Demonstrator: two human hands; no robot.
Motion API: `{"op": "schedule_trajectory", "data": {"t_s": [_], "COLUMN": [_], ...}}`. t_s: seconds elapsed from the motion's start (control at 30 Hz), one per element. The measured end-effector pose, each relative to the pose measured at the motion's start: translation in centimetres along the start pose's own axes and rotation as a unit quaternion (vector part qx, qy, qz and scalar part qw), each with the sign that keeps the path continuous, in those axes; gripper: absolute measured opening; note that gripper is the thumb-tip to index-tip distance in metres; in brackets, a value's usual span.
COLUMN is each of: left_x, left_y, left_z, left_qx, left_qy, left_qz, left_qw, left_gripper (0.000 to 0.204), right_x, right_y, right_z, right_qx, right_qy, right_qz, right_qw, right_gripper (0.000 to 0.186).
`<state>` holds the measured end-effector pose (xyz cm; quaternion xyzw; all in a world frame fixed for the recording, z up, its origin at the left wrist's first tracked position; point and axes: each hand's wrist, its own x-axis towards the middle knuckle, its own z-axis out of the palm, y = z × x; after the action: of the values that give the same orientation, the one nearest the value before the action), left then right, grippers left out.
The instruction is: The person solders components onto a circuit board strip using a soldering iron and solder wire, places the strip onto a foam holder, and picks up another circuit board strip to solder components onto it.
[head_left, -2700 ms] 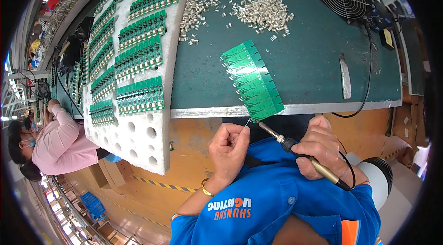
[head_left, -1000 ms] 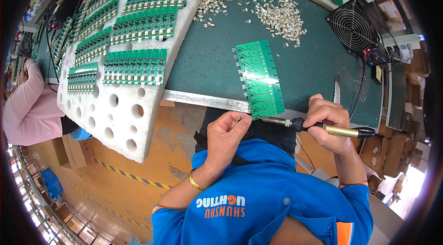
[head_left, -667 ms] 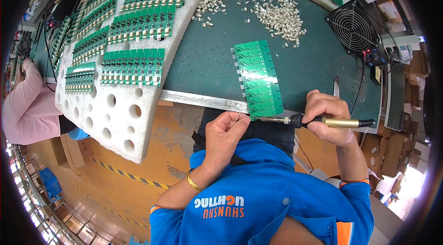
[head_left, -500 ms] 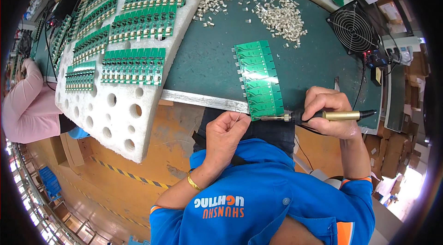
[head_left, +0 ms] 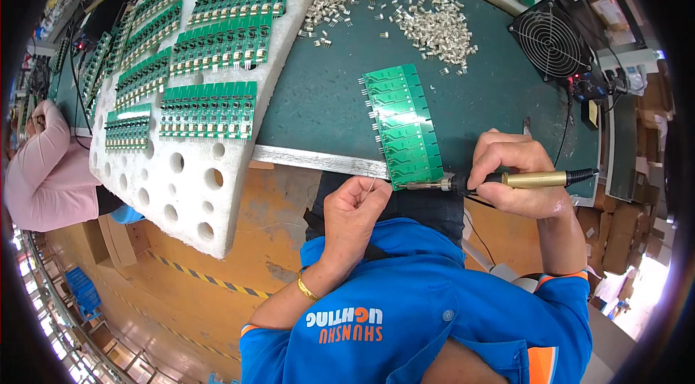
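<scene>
A green circuit board panel (head_left: 402, 117) lies on the bench with its near end at the front edge. Small metal pins stick out along its left side. My right hand (head_left: 512, 170) grips a soldering iron (head_left: 534, 179) with a gold-coloured handle, its tip pointing left at the board's near corner. Pinched between the fingers of my left hand (head_left: 355, 212) is a thin solder wire (head_left: 372, 183). Its end is close to the iron's tip at that same corner; whether they touch is too small to tell.
White foam sheet (head_left: 210, 219) with holes carries rows of populated boards (head_left: 208, 110) at left. Two piles of small metal parts (head_left: 436, 26) lie at the back of the bench (head_left: 318, 102). A black fan (head_left: 552, 40) stands at right. Another person (head_left: 54, 174) sits far left.
The view has shifted slightly. Both hands, the iron and the board stay in nearly the same place. The other person's arm at far left has moved a little.
</scene>
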<state>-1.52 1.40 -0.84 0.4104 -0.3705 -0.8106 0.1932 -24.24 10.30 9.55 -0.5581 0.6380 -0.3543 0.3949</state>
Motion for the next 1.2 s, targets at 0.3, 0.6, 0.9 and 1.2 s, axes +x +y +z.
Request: {"op": "schedule_trajectory", "data": {"t_s": [0.3,0.6,0.9,1.2], "left_x": [-0.1,0.0,-0.2,-0.4], "left_y": [0.1,-0.1,0.3,0.3], "left_z": [0.2,0.0,-0.3,-0.2], "left_qx": [-0.009,-0.015,0.017,0.055], "left_qy": [0.000,-0.008,-0.022,-0.036], "left_qz": [0.011,0.017,-0.001,-0.003], "left_qw": [1.000,1.000,1.000,0.998], "left_gripper": [0.006,0.007,0.012,0.015], "right_x": [1.4,1.4,-2.4,-5.4], "right_y": [0.0,-0.7,0.7,2.9], "right_z": [-1.1,-1.3,-0.5,3.9], "right_qx": [0.010,0.013,0.124,0.144], "right_qy": [-0.057,-0.060,0.083,0.246], "right_qz": [-0.004,-0.001,-0.014,-0.018], "right_qw": [0.998,0.998,0.989,0.958], "right_gripper": [0.009,0.008,0.018,0.039]}}
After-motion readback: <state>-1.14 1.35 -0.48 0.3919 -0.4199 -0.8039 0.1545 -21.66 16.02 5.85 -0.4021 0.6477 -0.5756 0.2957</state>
